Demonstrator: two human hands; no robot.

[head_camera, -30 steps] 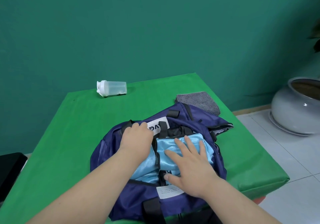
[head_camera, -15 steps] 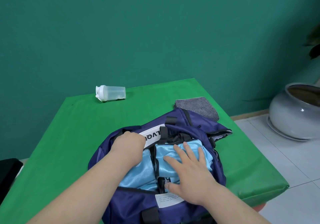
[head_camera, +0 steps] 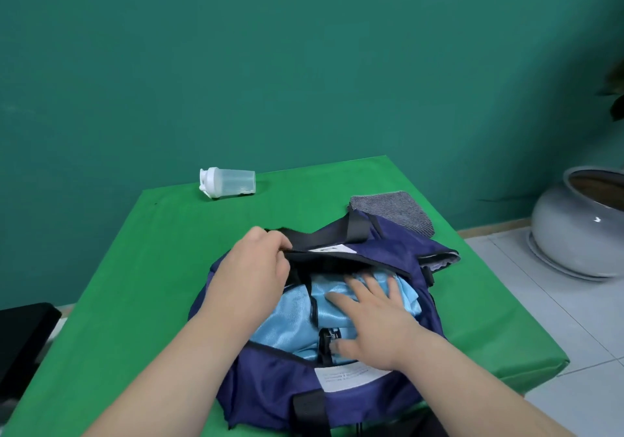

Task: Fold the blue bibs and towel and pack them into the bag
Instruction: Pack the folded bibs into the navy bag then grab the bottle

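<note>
A navy duffel bag point(head_camera: 270, 379) lies open on the green table point(head_camera: 162, 250). Light blue bibs point(head_camera: 287, 321) fill its opening. My left hand point(head_camera: 253, 271) grips the bag's far rim and black strap, lifting that edge. My right hand point(head_camera: 374, 321) lies flat on the bibs inside the bag, fingers spread, pressing them down. A folded grey striped towel point(head_camera: 395, 213) rests on the table just behind the bag's right end, outside it.
A clear shaker bottle point(head_camera: 228, 182) with a white lid lies on its side at the table's far edge. A large grey ceramic pot point(head_camera: 580, 227) stands on the tiled floor to the right. A black object point(head_camera: 23, 332) sits left of the table.
My left hand has closed on the bag's far rim and raised it over the bibs. My right hand has pushed a little deeper into the bag.
</note>
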